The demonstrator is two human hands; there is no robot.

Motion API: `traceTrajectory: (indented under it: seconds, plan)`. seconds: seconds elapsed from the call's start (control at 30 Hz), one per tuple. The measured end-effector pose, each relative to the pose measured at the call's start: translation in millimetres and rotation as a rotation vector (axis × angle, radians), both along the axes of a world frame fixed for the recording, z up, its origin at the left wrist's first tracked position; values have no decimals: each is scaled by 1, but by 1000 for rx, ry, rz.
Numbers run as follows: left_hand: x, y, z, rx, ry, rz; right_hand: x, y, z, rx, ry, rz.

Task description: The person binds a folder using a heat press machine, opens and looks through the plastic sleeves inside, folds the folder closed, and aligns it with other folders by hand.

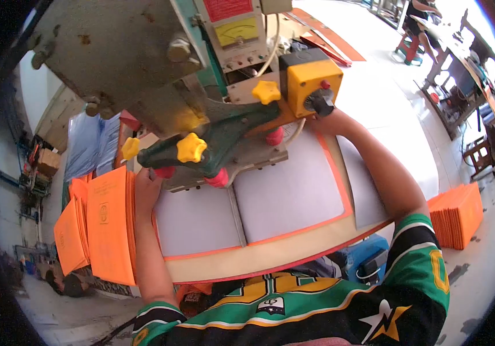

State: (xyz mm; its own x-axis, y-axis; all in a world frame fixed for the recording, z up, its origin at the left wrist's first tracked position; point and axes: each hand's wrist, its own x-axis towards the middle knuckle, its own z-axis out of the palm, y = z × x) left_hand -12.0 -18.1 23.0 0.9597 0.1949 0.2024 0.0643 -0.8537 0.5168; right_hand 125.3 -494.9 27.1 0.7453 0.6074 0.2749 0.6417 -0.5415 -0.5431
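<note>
An orange-edged cover with two pale panels (290, 193) and a grey strip between them lies open on the cream work surface (259, 258), partly under the machine's press head (241, 164). My left hand (148, 187) is at the cover's left side, beside the press head; its fingers are mostly hidden by the machine. At the cover's far right, my right hand (326, 122) is just below the yellow control box (312, 86) with its black knob. The machine and the box hide what its fingers touch.
Orange printed covers (109, 225) stand stacked at the left, beside plastic-wrapped sheets (89, 144). Another orange stack (456, 216) is at the right. The heavy press body (120, 52) fills the upper left. Another person (421, 23) sits far off at the upper right.
</note>
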Motion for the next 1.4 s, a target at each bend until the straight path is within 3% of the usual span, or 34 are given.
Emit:
traceTrajectory:
  seconds: [0.07,0.17,0.3,0.4,0.6,0.67,0.73,0.87,0.93,1.0,1.07,1.13,1.27,1.3,1.33,1.4]
  plan:
    - [-7,-21,20,-114,-83,-30,-3,6,7,89,86,-3]
    - [0,-13,10,-212,-195,-134,5,-3,-8,40,152,-26]
    - [6,3,1,-229,-194,-108,2,-2,0,86,137,31]
    - [3,-6,7,-182,-235,-54,-1,0,2,195,278,19]
    - [1,-6,3,-138,-322,10,3,-1,-5,111,64,90]
    - [7,0,-5,-148,-381,19,-6,1,5,164,151,49]
    - [13,16,-20,-357,-330,14,-10,4,7,155,132,18]
    - [5,9,-7,-328,-348,13,-13,5,17,74,103,-36]
    - [1,3,6,-67,-193,51,-11,4,20,18,74,-29]
    - [1,13,-8,-16,-215,-10,-4,-1,10,284,184,-52]
    - [-3,14,-2,43,-236,-67,5,-5,-5,245,61,-15]
    - [-21,1,25,87,37,-86,10,-5,-14,166,7,-90]
    - [-45,-9,42,161,93,-131,23,-10,-36,149,82,-119]
    - [-53,-19,58,179,177,-127,16,-10,-27,-16,-108,-84]
    - [-57,-26,68,197,265,-122,18,-10,-33,-31,-114,-56]
    - [-56,-22,57,257,314,-113,27,-9,-49,-159,-393,-99]
